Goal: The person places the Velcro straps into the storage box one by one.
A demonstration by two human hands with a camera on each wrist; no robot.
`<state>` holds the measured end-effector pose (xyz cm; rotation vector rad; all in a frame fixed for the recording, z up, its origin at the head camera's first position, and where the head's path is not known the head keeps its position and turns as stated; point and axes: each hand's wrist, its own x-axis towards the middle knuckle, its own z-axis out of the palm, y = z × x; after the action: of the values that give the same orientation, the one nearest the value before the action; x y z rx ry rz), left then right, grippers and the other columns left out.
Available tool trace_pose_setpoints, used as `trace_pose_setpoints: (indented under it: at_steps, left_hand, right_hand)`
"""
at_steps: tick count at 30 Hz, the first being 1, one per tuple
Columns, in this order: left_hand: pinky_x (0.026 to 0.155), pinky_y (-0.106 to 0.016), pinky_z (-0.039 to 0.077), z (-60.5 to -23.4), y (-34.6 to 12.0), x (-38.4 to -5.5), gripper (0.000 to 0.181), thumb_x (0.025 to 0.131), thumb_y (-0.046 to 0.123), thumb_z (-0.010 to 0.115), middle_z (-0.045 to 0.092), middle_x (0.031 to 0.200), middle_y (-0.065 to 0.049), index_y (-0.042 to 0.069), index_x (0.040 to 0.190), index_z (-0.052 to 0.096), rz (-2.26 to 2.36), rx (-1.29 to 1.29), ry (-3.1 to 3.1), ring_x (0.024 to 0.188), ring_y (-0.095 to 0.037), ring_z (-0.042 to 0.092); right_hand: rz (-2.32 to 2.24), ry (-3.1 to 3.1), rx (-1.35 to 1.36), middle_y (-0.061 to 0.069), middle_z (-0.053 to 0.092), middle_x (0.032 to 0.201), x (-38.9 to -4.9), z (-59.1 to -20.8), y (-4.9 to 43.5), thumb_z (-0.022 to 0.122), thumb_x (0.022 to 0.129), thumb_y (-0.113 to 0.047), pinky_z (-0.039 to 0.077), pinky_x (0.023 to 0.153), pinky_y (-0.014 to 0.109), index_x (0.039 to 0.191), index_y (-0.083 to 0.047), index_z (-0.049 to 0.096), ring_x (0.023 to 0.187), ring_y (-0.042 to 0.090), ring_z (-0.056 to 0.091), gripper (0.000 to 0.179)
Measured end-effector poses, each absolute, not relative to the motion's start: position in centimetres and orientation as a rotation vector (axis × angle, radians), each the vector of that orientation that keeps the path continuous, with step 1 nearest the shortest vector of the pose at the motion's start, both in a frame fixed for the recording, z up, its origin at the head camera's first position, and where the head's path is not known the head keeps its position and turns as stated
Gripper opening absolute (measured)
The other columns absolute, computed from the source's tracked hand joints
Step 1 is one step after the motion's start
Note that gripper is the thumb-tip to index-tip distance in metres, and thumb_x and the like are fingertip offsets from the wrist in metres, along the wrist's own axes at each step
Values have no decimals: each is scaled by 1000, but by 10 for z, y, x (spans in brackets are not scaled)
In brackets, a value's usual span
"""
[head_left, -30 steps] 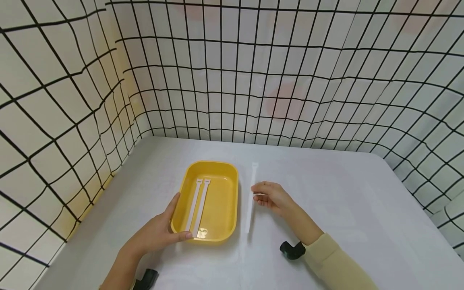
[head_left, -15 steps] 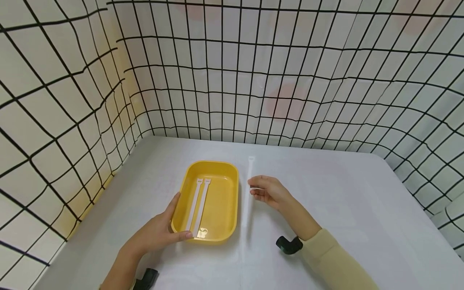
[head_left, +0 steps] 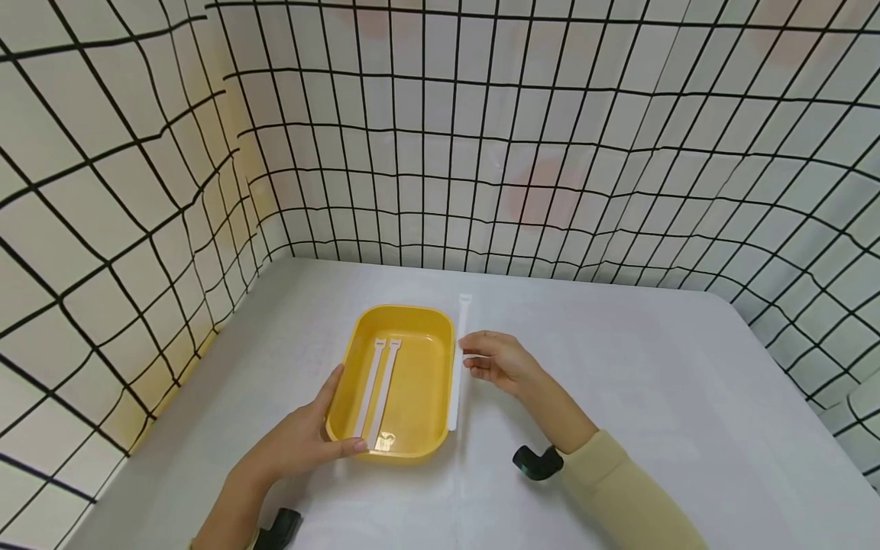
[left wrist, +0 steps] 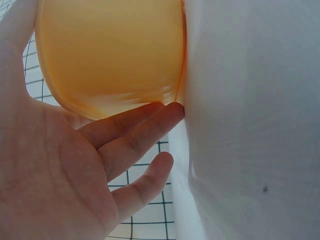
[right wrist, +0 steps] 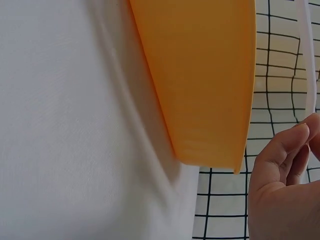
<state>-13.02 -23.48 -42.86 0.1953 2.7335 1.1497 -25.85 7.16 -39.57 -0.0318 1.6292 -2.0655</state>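
A yellow tray [head_left: 419, 389] lies on the table, with two white hook-and-loop cable ties [head_left: 363, 389] side by side in its left half. My left hand [head_left: 296, 439] holds the tray's near left corner, thumb over the rim and fingers along the outer wall. In the left wrist view its fingertips [left wrist: 172, 112] reach the wall's lower edge. Between thumb and fingertips my right hand [head_left: 502, 363] pinches a third white cable tie [head_left: 454, 397], slotted head away from me. This tie overlaps the tray's right rim in the head view and stands above rim height in the right wrist view.
A white-covered table [head_left: 653, 405] extends around the tray. Black wire mesh [head_left: 440, 137] encloses the back and both sides. Black curved pieces are at the left wrist [head_left: 278, 528] and right wrist [head_left: 538, 463].
My right hand has moved left and slightly away from me with the cable tie, from beside the tray to its right rim. The left hand and tray stay in place.
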Motion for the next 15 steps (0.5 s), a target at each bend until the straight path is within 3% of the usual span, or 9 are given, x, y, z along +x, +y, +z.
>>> trace_pose_setpoints:
  at_steps: [15]
  left_hand:
    - [90, -55, 44, -429, -235, -130, 117, 76, 54, 78, 46, 143, -22, 23, 158, -1, 1149, 206, 2736, 109, -28, 54]
  right_hand:
    - [-2051, 1631, -63, 5, 62, 83, -258, -393, 58, 60, 93, -3, 51, 63, 21, 82, -7, 65, 70, 15, 62, 13]
